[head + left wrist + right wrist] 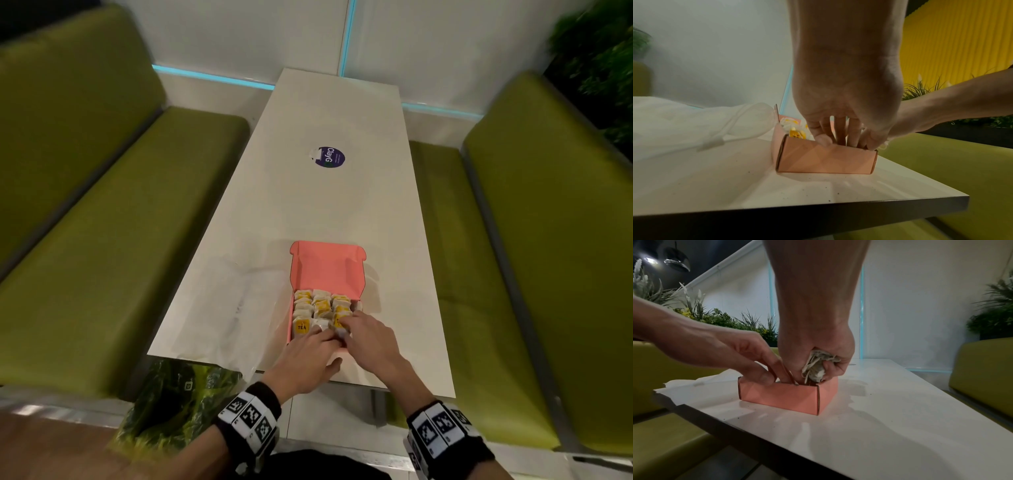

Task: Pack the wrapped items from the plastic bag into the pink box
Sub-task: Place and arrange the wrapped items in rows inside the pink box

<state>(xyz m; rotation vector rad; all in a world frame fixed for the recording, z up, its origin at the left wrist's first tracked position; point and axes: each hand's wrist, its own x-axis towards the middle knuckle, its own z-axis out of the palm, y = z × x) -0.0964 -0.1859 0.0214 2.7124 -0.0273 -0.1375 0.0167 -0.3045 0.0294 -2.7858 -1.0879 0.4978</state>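
Note:
The pink box stands open near the table's front edge, lid folded back, with rows of white-and-yellow wrapped tea packets inside. My right hand grips a crumpled white wrapped packet over the box's near right corner. My left hand reaches in beside it: straight fingers go down inside the front wall, and the thumb rests on its rim. The clear plastic bag lies flat left of the box; whether it holds anything is not visible.
The long white table bears a round purple sticker farther back. Green benches run along both sides. The bag's edge hangs over the table's near left corner. Potted plants stand behind the left bench.

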